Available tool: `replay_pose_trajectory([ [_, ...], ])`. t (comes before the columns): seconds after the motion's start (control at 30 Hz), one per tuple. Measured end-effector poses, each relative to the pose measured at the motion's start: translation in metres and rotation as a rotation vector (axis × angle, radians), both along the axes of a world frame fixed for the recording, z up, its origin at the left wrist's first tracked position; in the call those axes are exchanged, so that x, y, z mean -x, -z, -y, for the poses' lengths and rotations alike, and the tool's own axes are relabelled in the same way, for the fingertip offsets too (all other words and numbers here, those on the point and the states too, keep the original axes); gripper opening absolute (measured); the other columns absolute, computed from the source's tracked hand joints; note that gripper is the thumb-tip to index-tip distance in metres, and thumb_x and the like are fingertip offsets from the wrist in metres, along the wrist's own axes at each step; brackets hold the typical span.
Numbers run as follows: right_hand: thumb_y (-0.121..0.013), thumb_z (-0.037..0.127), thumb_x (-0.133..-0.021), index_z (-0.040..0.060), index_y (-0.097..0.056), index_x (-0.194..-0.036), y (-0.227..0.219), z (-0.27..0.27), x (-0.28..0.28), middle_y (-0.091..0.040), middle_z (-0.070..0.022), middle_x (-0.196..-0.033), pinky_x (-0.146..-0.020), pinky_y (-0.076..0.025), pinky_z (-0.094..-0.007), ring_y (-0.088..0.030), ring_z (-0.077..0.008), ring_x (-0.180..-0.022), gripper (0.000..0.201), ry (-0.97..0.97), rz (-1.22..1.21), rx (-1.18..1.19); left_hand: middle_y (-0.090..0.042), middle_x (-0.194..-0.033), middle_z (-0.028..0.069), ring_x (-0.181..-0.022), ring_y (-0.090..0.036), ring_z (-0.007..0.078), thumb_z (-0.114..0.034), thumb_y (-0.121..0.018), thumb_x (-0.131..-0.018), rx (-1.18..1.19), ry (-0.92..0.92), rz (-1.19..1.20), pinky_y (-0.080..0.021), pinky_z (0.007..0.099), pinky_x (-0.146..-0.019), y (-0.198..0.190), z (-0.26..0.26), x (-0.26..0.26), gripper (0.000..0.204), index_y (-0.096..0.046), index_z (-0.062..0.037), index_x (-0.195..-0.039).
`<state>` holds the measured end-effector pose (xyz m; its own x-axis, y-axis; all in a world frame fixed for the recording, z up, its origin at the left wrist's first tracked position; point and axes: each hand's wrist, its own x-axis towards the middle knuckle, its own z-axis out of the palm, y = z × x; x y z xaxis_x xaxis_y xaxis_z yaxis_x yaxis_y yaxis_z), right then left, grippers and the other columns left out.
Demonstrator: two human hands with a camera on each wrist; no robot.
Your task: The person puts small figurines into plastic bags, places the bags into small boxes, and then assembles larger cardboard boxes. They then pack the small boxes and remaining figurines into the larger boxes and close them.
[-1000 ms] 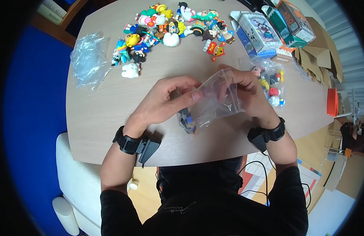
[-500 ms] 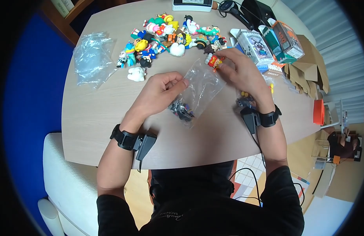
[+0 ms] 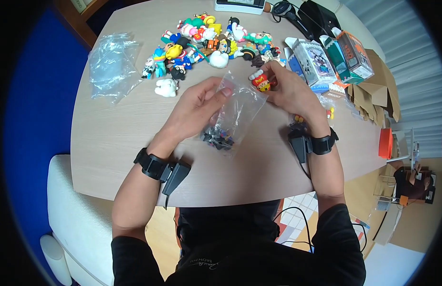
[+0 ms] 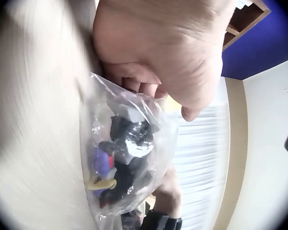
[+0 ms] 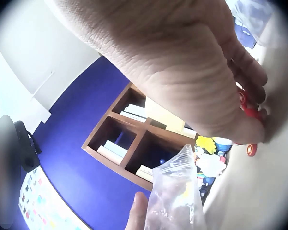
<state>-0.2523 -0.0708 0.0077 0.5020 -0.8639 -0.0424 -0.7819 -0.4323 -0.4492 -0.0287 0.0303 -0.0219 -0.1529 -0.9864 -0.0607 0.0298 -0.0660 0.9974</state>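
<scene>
My left hand [image 3: 194, 107] pinches the upper left edge of a clear plastic bag [image 3: 242, 102] between thumb and fingers. Dark toy figures [image 3: 218, 138] with bits of purple and yellow lie in the lower end of that bag, close up in the left wrist view as a black figure [image 4: 129, 134]. To the right of the bag's top, my right hand [image 3: 295, 90] grips a red and yellow toy figure [image 3: 260, 81] with white parts. Most of that figure is hidden in the right wrist view, where red pieces [image 5: 251, 113] show between the fingers.
A heap of colourful toy figures [image 3: 212, 44] covers the far middle of the table, with a white figure [image 3: 166, 87] nearer. Flat clear bags [image 3: 113, 66] lie at left. Toy boxes [image 3: 314, 62] and torn cardboard [image 3: 371, 95] stand at right; another bagged figure [image 3: 330, 113] is partly behind the right wrist.
My right hand has let go of the bag, reached to the red and yellow figure on the table, and brought it slightly nearer the bag. My left hand has kept hold of the bag.
</scene>
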Motion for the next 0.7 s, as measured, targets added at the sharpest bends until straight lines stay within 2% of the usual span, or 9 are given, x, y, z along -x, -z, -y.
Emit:
replay_pose_trajectory([
  [0.13, -0.074, 0.007, -0.079, 0.0057, -0.056, -0.126, -0.015, -0.002, 0.001, -0.067, -0.0088, -0.1, -0.075, -0.05, -0.0278, -0.063, -0.0161, -0.082, 0.05, -0.046, 0.13, -0.095, -0.056, -0.067, -0.0048, -0.062, -0.049, 0.002, -0.019, -0.056, -0.099, 0.087, -0.07, -0.112, -0.037, 0.0201, -0.057, 0.004, 0.0, 0.0, 0.035, -0.051, -0.007, -0.132],
  [0.17, -0.071, 0.002, -0.081, 0.0056, -0.055, -0.127, -0.014, -0.001, 0.004, -0.065, -0.0035, -0.099, -0.073, -0.047, -0.0227, -0.056, -0.0095, -0.078, 0.049, -0.047, 0.222, -0.05, -0.056, -0.068, -0.005, -0.063, -0.049, 0.0021, -0.019, -0.055, -0.1, 0.104, -0.068, -0.108, -0.038, 0.0203, -0.058, 0.005, 0.0, 0.0, 0.035, -0.051, -0.0074, -0.133],
  [0.27, -0.078, 0.006, -0.077, 0.0051, -0.057, -0.123, -0.022, -0.003, 0.007, -0.066, -0.006, -0.095, -0.074, -0.049, -0.0276, -0.062, -0.0139, -0.083, 0.051, -0.099, 0.58, -0.225, -0.056, -0.071, -0.0049, -0.063, -0.05, 0.0023, -0.021, -0.052, -0.101, 0.154, -0.067, -0.074, -0.04, 0.0204, -0.06, 0.006, 0.001, -0.002, 0.035, -0.05, -0.0081, -0.134],
  [0.3, -0.078, 0.002, -0.077, 0.0046, -0.058, -0.122, -0.026, -0.008, 0.004, -0.065, -0.0024, -0.096, -0.073, -0.049, -0.0259, -0.059, -0.0095, -0.084, 0.049, -0.161, 0.612, -0.218, -0.057, -0.074, -0.0044, -0.064, -0.05, 0.0026, -0.022, -0.051, -0.101, 0.17, -0.071, -0.05, -0.04, 0.0201, -0.061, 0.007, 0.001, -0.002, 0.035, -0.051, -0.0081, -0.134],
  [0.4, -0.077, 0.004, -0.078, 0.005, -0.057, -0.121, -0.022, -0.019, -0.006, -0.065, -0.0031, -0.092, -0.073, -0.049, -0.026, -0.06, -0.0103, -0.084, 0.047, -0.231, 0.668, -0.239, -0.057, -0.083, -0.0032, -0.069, -0.05, 0.0027, -0.025, -0.049, -0.102, 0.152, -0.07, -0.067, -0.041, 0.0194, -0.066, 0.005, 0.0, 0.0, 0.034, -0.053, -0.0079, -0.131],
  [0.43, -0.077, 0.005, -0.078, 0.0058, -0.059, -0.115, -0.028, -0.024, -0.008, -0.064, -0.0027, -0.088, -0.071, -0.048, -0.0258, -0.06, -0.0101, -0.079, 0.041, -0.192, 0.582, -0.198, -0.057, -0.087, -0.0029, -0.072, -0.049, 0.0027, -0.026, -0.049, -0.102, 0.135, -0.069, -0.088, -0.041, 0.0192, -0.068, 0.004, 0.0, 0.001, 0.033, -0.053, -0.0078, -0.13],
  [0.53, -0.078, 0.001, -0.075, 0.0077, -0.062, -0.112, -0.03, -0.022, -0.008, -0.063, 0.0039, -0.091, -0.064, -0.041, -0.0215, -0.056, -0.0044, -0.077, 0.042, -0.241, 0.479, -0.189, -0.056, -0.097, -0.0019, -0.082, -0.049, 0.0033, -0.023, -0.051, -0.102, 0.21, -0.159, -0.083, -0.041, 0.0194, -0.074, 0.013, 0.003, 0.001, 0.025, -0.056, -0.0067, -0.12],
  [0.7, -0.078, 0.004, -0.076, 0.0077, -0.064, -0.104, -0.028, -0.023, -0.007, -0.058, 0.005, -0.08, -0.06, -0.038, -0.0217, -0.051, -0.0035, -0.067, 0.033, -0.281, 0.465, -0.26, -0.054, -0.103, -0.0013, -0.091, -0.049, 0.0046, -0.015, -0.054, -0.1, 0.292, -0.11, -0.036, -0.041, 0.0212, -0.08, 0.016, 0.002, -0.004, 0.013, -0.056, -0.0057, -0.108],
])
